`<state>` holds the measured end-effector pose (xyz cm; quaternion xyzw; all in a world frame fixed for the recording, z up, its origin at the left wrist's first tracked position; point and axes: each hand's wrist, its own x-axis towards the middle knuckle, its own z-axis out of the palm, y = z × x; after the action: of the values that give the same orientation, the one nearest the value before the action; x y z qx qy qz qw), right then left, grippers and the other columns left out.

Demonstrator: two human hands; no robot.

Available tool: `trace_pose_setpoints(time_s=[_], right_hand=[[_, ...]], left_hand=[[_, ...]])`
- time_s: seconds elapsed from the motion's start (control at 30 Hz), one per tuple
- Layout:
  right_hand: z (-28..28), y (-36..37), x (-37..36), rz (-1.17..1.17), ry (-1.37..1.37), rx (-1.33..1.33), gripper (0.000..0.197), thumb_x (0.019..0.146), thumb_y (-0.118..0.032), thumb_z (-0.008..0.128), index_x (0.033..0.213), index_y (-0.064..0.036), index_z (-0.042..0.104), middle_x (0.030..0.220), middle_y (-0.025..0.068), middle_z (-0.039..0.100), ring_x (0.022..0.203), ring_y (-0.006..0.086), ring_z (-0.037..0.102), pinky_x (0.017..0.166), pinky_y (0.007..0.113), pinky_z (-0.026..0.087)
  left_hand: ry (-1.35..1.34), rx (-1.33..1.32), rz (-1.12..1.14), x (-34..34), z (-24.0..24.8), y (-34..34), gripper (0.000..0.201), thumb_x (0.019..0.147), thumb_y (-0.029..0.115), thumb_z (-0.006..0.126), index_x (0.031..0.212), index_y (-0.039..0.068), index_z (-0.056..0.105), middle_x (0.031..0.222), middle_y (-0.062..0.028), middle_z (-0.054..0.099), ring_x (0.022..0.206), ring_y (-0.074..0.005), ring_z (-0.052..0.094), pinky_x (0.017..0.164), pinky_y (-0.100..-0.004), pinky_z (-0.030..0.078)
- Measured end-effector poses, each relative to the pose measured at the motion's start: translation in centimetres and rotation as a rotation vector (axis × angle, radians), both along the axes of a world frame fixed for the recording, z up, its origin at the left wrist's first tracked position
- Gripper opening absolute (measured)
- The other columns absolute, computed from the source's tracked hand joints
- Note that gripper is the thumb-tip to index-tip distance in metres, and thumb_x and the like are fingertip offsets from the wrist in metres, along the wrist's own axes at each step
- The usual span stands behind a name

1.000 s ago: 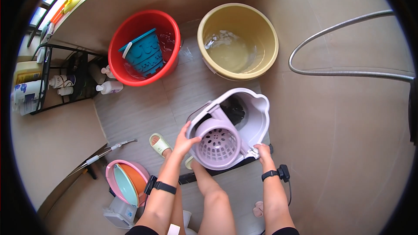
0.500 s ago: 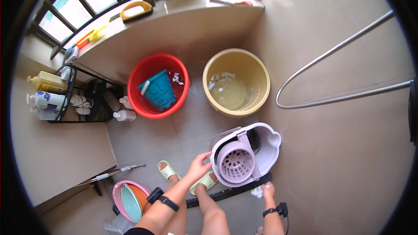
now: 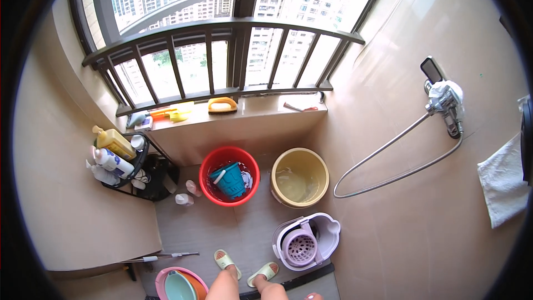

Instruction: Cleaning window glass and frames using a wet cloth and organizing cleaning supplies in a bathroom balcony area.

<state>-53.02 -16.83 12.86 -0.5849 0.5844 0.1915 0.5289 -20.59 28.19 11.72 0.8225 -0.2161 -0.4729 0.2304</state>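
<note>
A sliver of skin (image 3: 313, 296) shows at the lower edge, right of my legs; it seems to be the tip of my right hand, too cut off to show its fingers or anything held. My left hand is out of view. Nearest stands a lilac mop bucket (image 3: 332, 233) with a round perforated wringer basket (image 3: 301, 248). Beyond it are a beige bucket (image 3: 277, 199) with water in it and a red bucket (image 3: 229, 150). The red one holds a teal pail (image 3: 230, 182) lying tilted, with whitish material (image 3: 247, 179) beside it.
Stacked pink, orange and light-blue basins (image 3: 161, 283) sit near left. A black corner rack (image 3: 158, 161) bears pump bottles (image 3: 114, 143). A yellow-handled brush (image 3: 222, 105) lies on the window ledge. At right, a shower hose (image 3: 383, 158) loops from the wall tap (image 3: 444, 103).
My view has tilted up toward the window, so the buckets appear lower and smaller. My left hand has left the picture, and the right hand with its white wad has dropped to the lower edge.
</note>
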Motion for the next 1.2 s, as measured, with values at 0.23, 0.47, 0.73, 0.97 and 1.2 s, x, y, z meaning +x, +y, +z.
trace_pose_setpoints(time_s=[0.23, 0.47, 0.73, 0.97, 1.2], right_hand=[[-3.7, -2.8, 0.3, 0.324, 0.26, -0.25, 0.037, 0.066, -0.031, 0.072, 0.097, -0.0119, 0.066, 0.094, 0.0158, 0.067, 0.092, 0.032, 0.063, 0.083, 0.039, 0.049], [3.4, -2.3, 8.4, 0.554, 0.141, -0.313, 0.035, 0.066, -0.033, 0.073, 0.09, -0.0087, 0.067, 0.089, 0.0144, 0.067, 0.088, 0.0295, 0.064, 0.081, 0.037, 0.05], [2.1, -9.9, 13.6, 0.953, 0.249, -0.206, 0.044, 0.067, -0.04, 0.07, 0.097, -0.0078, 0.068, 0.092, 0.0155, 0.067, 0.09, 0.0317, 0.064, 0.08, 0.037, 0.05], [5.7, -17.4, 38.1, 0.989, 0.018, -0.275, 0.05, 0.071, -0.046, 0.068, 0.093, -0.0006, 0.067, 0.089, 0.0202, 0.067, 0.086, 0.0331, 0.065, 0.079, 0.038, 0.05], [25.3, -12.9, 70.8, 0.416, -1.276, -0.258, 0.028, 0.085, -0.014, 0.064, 0.109, -0.0047, 0.053, 0.092, 0.0043, 0.058, 0.078, 0.0108, 0.056, 0.067, 0.023, 0.047]], left_hand=[[0.296, 0.113, -0.264, 2.0, 11.4, 7.7, 0.02, 0.081, 0.015, 0.06, 0.099, 0.006, 0.058, 0.092, -0.0121, 0.062, 0.086, -0.0207, 0.06, 0.079, -0.0334, 0.046], [0.612, 0.216, -0.478, 3.2, 19.3, 10.8, 0.026, 0.083, 0.015, 0.061, 0.107, 0.006, 0.057, 0.1, -0.0114, 0.061, 0.094, -0.0192, 0.058, 0.085, -0.0325, 0.043], [0.983, 0.248, -0.651, 7.1, 23.7, 4.4, 0.034, 0.085, 0.015, 0.062, 0.117, 0.006, 0.055, 0.109, -0.0104, 0.061, 0.102, -0.0176, 0.056, 0.092, -0.0315, 0.04], [1.391, 0.205, -0.694, 10.8, 29.7, -4.4, 0.041, 0.087, 0.015, 0.063, 0.125, 0.006, 0.054, 0.117, -0.0096, 0.06, 0.109, -0.0161, 0.054, 0.098, -0.0307, 0.037], [0.496, -0.144, -0.824, 37.2, 41.4, -29.1, 0.055, 0.086, 0.014, 0.061, 0.137, 0.016, 0.041, 0.105, -0.0117, 0.064, 0.088, -0.0172, 0.061, 0.081, -0.0325, 0.048]])
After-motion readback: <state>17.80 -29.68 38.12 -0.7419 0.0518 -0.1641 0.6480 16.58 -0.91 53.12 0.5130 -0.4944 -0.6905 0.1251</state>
